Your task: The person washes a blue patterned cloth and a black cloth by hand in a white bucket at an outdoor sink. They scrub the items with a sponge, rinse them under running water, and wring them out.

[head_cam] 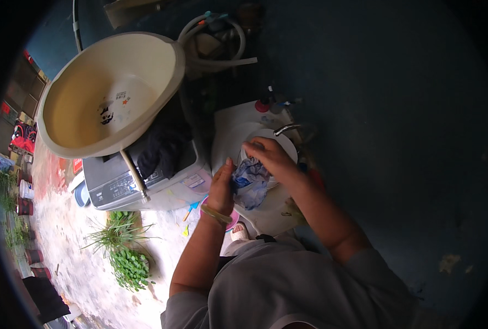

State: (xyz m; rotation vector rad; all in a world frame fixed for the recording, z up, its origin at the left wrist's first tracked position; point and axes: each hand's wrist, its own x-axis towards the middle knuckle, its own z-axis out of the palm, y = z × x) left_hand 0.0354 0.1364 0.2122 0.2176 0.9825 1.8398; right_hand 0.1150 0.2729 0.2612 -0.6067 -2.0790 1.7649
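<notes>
A wet-looking, crumpled cloth [251,185] in pale blue and white hangs between my two hands, over the washbasin [227,140]. My left hand [221,187], with a pale bangle at its wrist, holds the cloth's left side; its fingers are mostly hidden behind the fabric. From above, my right hand [270,158] grips the upper part with curled fingers. Below them a round white bowl [287,148] sits in the washbasin, partly covered by my right hand. A curved metal faucet [287,130] reaches over the bowl's rim.
To the left stands a top-loading washing machine [116,187] with a large cream plastic tub [145,53] resting tilted on it. Dark fabric [164,150] lies beside the tub. A pale hose [227,63] coils behind. Green potted plants [129,263] stand on the floor at lower left.
</notes>
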